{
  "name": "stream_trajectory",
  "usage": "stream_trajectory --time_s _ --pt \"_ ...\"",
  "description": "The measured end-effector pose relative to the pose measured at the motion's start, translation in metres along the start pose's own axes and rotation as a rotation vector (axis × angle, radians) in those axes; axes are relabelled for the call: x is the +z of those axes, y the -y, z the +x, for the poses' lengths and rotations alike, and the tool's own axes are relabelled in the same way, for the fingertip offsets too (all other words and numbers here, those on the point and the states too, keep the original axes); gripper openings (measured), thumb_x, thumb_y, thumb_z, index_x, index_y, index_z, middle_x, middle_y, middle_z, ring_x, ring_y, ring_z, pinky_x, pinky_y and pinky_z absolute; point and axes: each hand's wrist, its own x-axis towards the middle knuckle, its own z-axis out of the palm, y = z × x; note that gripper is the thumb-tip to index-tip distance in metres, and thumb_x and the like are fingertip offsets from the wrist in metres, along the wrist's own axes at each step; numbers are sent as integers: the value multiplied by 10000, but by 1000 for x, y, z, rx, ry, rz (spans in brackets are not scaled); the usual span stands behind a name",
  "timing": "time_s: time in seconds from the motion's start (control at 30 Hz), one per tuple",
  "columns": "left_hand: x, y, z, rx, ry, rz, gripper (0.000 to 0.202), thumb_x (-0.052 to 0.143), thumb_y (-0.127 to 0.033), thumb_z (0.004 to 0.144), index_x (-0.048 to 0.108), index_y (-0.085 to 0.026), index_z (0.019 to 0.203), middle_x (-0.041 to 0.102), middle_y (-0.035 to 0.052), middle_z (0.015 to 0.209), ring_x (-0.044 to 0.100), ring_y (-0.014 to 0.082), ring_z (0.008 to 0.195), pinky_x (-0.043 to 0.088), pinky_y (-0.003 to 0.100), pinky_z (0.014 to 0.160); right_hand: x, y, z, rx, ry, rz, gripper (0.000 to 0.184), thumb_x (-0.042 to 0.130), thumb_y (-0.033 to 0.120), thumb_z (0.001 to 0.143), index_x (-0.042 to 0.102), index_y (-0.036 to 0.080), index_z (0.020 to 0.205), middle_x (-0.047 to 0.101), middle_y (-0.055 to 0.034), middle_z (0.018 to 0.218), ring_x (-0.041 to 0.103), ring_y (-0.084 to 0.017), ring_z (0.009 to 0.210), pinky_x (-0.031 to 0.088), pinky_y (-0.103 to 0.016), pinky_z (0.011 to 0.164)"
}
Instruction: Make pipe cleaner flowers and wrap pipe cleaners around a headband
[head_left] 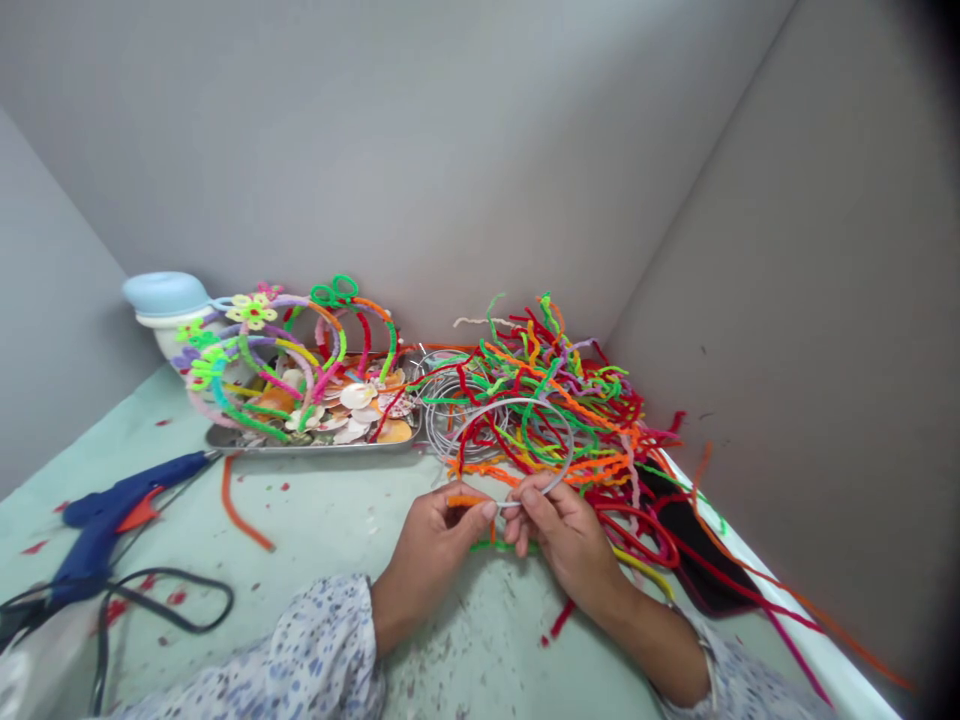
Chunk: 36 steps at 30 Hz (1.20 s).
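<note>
A thin grey headband point(572, 440) arches up between my hands, its near end wrapped in an orange pipe cleaner point(463, 501). My left hand point(431, 545) is closed, with thumb and forefinger pinching the wrapped orange part. Just to the right, my right hand point(571, 548) pinches the bare grey band between thumb and fingers. A short orange end hangs down between the hands, close to a green pipe cleaner point(487, 547) on the table. Behind the headband lies a coil of grey bands point(442, 415).
A big tangled heap of coloured pipe cleaners point(555, 380) spreads behind my hands, partly over a dark phone point(697, 560). At left are a metal tray point(352, 447) of shells and finished headbands point(300, 300), a blue-lidded bottle point(169, 295), and a blue glue gun point(127, 500) with its cord.
</note>
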Motion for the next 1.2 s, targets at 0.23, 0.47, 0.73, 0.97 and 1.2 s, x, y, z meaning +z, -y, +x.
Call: stream_trajectory --time_s 0.23,0.47,0.73,0.97,1.2 --pt "-1 -2 2 -42 2 -10 201 619 -291 798 633 -118 695 548 -2 618 465 104 579 366 211 552 0 -2 -4 -60 -8 -127 208 524 378 901 563 182 842 628 3 689 588 -103 541 481 -222 498" --pt "-2 -3 1 -39 44 -48 195 601 -265 805 615 -125 669 535 -14 595 444 92 553 338 203 534 2 -1 -5 -80 -16 -158 203 515 381 904 550 190 843 616 12 663 573 -101 531 476 -225 503" --pt "-2 -5 2 -85 51 -95 190 610 -260 791 589 -137 648 528 -25 550 412 83 506 310 207 511 3 -1 -8 -106 -5 -220 215 493 372 918 556 181 843 614 4 672 578 -104 546 482 -237 525" --pt "-2 -7 2 -100 54 -86 215 612 -291 793 612 -124 657 496 -22 549 395 85 509 297 218 506 3 0 -7 -90 -12 -211 212 508 388 906 552 191 839 614 4 667 578 -112 551 475 -239 517" --pt "-2 -9 3 -115 42 -85 226 623 -298 785 605 -131 632 487 -28 538 385 85 499 294 225 511 3 -1 -7 -91 -14 -195 205 512 386 905 562 193 857 621 4 671 585 -113 559 477 -231 509"
